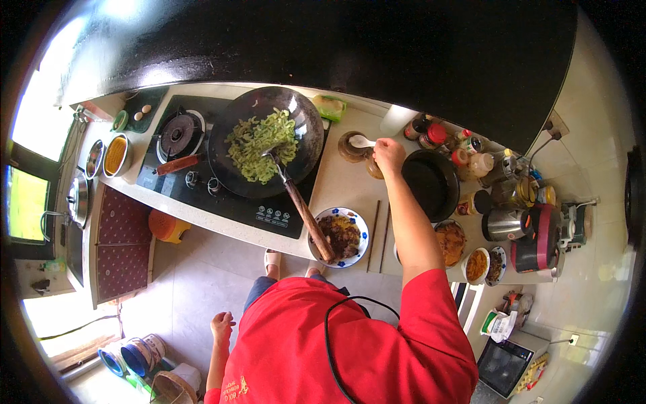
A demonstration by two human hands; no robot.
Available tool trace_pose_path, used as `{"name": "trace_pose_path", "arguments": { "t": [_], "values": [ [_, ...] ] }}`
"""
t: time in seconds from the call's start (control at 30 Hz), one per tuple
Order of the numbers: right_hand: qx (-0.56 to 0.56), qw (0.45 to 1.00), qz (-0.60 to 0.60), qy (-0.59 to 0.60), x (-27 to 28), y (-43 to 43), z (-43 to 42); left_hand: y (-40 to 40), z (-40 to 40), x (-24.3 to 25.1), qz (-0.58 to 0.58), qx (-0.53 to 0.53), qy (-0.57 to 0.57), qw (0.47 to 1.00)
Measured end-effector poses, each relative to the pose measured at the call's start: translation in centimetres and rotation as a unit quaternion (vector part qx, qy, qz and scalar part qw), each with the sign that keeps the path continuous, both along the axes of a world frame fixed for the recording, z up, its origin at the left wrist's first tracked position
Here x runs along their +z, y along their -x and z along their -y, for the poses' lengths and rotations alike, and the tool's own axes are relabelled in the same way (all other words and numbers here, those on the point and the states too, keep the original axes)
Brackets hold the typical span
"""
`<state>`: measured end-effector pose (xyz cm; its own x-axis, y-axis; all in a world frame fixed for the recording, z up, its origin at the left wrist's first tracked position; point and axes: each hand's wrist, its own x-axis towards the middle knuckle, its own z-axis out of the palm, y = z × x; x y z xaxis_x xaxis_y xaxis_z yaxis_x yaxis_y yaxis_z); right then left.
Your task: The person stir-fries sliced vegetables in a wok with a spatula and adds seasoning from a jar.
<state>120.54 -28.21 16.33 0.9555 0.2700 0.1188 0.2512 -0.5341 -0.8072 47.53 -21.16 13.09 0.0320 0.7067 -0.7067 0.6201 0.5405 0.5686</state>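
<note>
My right hand [388,155] grips the handle of a white spoon [359,141]. The spoon's bowl is over a brownish seasoning jar [350,151], and a second small jar [374,169] is partly covered by my hand. Down by my left side, my left hand [222,325] hangs with loosely curled fingers and holds nothing. Chopped green vegetables [265,144] lie in a large dark wok [308,151] on the stove. A wooden-handled spatula [298,202] rests in them, its handle reaching out above a blue-flowered bowl [364,237] of dark and yellow food.
Chopsticks [374,235] lie right of the flowered bowl. A black pan [431,184], several condiment jars [482,164], food bowls [477,265] and a steel kettle [504,224] crowd the right counter. Left are a bare burner [177,132] and a yellow colander [116,155]. A dark hood [323,45] overhangs the stove.
</note>
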Motion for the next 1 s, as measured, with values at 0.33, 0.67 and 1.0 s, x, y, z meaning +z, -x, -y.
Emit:
{"name": "trace_pose_path", "arguments": {
  "t": [0.33,0.67,1.0],
  "values": [
    [-0.002,0.993,0.106,0.043,3.2,1.3,1.0,-0.7,-0.3,-0.6,0.001,-0.023,0.015,1.000],
    [-0.002,0.983,0.052,0.176,2.8,1.8,-3.4,0.2,0.6,1.6,-0.033,-0.034,-0.001,0.999],
    [-0.009,0.986,0.151,0.075,1.0,1.4,-5.3,-0.2,1.8,2.9,-0.051,-0.048,-0.003,0.998]
  ]
}}
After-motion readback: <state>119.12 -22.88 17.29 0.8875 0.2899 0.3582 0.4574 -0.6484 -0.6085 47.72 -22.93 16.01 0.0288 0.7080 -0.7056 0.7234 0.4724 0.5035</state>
